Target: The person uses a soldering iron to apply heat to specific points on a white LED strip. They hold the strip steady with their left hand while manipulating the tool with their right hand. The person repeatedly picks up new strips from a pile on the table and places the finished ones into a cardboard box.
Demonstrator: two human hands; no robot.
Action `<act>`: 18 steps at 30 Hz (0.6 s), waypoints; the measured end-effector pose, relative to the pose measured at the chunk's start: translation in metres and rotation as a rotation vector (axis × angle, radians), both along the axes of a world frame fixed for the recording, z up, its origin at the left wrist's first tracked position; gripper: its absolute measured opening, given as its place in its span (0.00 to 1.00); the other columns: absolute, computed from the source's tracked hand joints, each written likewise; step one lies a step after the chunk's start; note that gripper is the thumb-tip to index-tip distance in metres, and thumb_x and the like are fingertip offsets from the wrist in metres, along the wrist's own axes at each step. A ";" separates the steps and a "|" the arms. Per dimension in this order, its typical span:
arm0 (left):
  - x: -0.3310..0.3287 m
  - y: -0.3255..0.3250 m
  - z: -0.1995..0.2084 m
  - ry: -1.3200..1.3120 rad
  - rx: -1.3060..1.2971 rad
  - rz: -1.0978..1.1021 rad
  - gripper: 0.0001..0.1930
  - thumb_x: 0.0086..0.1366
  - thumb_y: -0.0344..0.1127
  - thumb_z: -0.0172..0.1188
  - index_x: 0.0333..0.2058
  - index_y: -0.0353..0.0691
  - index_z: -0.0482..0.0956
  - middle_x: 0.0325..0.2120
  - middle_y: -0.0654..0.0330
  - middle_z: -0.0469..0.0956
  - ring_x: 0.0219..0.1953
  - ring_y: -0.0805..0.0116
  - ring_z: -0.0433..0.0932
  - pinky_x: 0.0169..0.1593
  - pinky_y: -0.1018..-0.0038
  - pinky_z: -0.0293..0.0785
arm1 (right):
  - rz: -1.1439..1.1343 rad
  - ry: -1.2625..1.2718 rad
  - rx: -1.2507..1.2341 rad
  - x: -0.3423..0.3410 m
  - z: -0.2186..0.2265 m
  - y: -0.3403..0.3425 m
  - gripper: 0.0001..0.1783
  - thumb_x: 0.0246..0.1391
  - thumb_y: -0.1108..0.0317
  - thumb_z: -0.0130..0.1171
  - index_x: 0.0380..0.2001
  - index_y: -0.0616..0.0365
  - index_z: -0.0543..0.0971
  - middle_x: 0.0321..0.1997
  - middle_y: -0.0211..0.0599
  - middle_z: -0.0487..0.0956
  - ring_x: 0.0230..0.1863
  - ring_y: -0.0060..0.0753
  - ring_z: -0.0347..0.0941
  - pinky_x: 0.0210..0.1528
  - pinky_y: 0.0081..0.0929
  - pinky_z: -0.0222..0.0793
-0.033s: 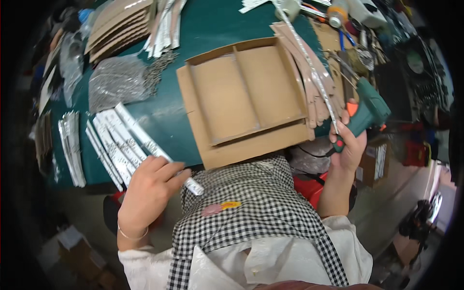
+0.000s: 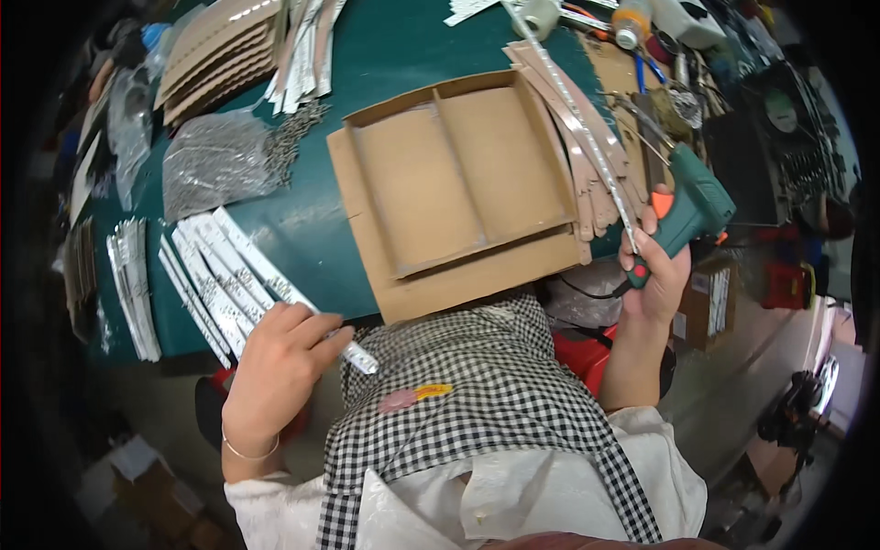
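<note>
Well, your right hand [image 2: 658, 270] grips a green, pistol-shaped plastic tool [image 2: 700, 203], likely rigid, by its handle [image 2: 674, 235]. Left hand [image 2: 286, 357]: grip unclear.

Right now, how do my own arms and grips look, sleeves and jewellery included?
Your left grip and right grip are both gloveless. A thin bracelet circles the left wrist; no band shows on the right. The left sleeve and right sleeve are white and loose, stopping short of the wrists.

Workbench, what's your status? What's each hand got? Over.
Left hand over white strip, grip unclear. Right hand holding green trigger tool; silvery strip reaching it. Cardboard tray between them, nothing covering it.
</note>
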State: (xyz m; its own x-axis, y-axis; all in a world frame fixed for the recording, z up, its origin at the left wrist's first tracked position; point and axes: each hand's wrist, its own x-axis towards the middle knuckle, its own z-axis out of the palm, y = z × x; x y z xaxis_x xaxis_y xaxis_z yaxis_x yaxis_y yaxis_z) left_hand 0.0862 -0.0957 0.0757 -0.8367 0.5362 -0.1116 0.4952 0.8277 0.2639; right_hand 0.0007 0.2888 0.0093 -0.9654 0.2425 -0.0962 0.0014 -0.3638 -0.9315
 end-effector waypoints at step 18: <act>0.009 -0.063 -0.023 -0.229 -0.100 0.203 0.15 0.45 0.18 0.58 0.35 0.33 0.85 0.37 0.55 0.84 0.40 0.54 0.78 0.50 0.63 0.75 | 0.110 -0.048 0.198 0.043 0.007 -0.052 0.42 0.43 0.88 0.60 0.65 0.66 0.60 0.35 0.36 0.68 0.28 0.25 0.74 0.24 0.20 0.75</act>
